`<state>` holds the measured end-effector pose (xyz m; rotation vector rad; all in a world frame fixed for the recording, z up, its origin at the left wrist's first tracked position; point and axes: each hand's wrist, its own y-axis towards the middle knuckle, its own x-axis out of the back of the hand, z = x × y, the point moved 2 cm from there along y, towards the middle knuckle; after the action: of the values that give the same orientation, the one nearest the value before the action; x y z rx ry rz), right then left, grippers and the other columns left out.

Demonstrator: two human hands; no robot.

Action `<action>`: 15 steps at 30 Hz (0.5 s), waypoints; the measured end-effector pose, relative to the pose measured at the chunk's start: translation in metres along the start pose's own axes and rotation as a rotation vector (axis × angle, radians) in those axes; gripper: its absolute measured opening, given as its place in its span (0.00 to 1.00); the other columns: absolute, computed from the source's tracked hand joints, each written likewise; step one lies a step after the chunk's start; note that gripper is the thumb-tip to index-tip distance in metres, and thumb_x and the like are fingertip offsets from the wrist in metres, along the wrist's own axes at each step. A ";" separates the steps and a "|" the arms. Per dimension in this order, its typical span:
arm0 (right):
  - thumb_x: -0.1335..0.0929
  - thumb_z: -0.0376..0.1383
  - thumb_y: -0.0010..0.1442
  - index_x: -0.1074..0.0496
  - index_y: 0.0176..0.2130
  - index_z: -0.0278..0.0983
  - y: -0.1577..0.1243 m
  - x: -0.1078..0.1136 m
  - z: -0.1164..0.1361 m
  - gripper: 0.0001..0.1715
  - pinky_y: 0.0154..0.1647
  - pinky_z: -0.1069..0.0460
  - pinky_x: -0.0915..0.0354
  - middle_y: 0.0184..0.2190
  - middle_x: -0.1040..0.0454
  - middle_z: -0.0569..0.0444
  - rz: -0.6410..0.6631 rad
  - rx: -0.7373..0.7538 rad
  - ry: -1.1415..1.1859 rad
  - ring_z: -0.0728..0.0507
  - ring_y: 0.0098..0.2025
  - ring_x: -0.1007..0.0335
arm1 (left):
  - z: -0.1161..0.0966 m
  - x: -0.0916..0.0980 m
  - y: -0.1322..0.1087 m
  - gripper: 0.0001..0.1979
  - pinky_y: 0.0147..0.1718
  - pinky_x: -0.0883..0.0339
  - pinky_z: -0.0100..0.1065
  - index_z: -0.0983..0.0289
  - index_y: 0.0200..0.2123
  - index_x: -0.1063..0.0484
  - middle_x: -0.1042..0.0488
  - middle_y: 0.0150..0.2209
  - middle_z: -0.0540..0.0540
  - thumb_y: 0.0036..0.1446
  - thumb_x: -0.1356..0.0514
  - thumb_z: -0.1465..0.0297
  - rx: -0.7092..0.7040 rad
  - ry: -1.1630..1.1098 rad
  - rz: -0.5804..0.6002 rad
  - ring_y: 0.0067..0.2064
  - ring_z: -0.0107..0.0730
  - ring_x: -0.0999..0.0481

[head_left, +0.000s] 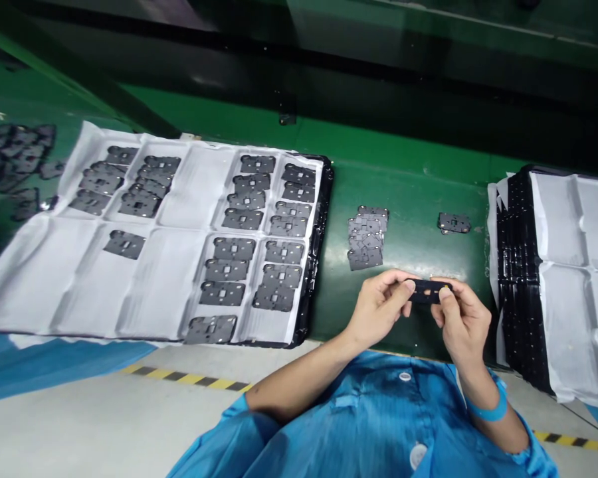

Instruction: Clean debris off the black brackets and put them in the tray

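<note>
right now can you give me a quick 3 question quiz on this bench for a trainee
1. True or false: both hands hold one small black plate between them.
2. Which lies nearer the left hand: A) the loose stack of plates on the green belt, B) the paper-lined tray of plates?
3. What does the right hand wear at the wrist?

Key: 1 true; 2 A; 3 a blue wristband.

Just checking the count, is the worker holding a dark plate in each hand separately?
No, both the left hand and the right hand pinch the same single dark plate between them.
</note>
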<state>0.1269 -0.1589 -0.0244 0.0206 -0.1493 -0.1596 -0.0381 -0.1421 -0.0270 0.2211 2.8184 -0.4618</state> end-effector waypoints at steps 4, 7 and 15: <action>0.32 0.41 0.75 0.19 0.45 0.38 -0.001 0.001 0.002 0.13 0.19 0.55 0.39 0.26 0.28 0.59 0.046 0.002 -0.037 0.52 0.18 0.36 | -0.001 0.000 -0.001 0.23 0.22 0.42 0.26 0.66 0.41 0.22 0.30 0.20 0.45 0.66 0.34 0.50 -0.009 -0.003 -0.008 0.20 0.22 0.34; 0.33 0.39 0.75 0.19 0.49 0.38 -0.002 0.001 0.004 0.12 0.22 0.55 0.36 0.27 0.28 0.59 0.113 0.013 -0.036 0.51 0.20 0.34 | -0.001 0.002 -0.001 0.22 0.22 0.42 0.26 0.67 0.41 0.22 0.30 0.20 0.45 0.66 0.34 0.50 -0.008 -0.005 -0.017 0.20 0.22 0.34; 0.31 0.40 0.74 0.18 0.45 0.37 -0.001 0.001 0.001 0.12 0.18 0.55 0.40 0.24 0.30 0.60 0.060 0.001 -0.038 0.52 0.17 0.37 | 0.000 0.003 -0.004 0.22 0.24 0.41 0.26 0.67 0.42 0.21 0.30 0.21 0.46 0.68 0.35 0.51 -0.058 0.020 -0.003 0.21 0.22 0.34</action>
<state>0.1272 -0.1598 -0.0229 0.0140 -0.1877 -0.0996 -0.0415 -0.1459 -0.0266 0.2107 2.8473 -0.3798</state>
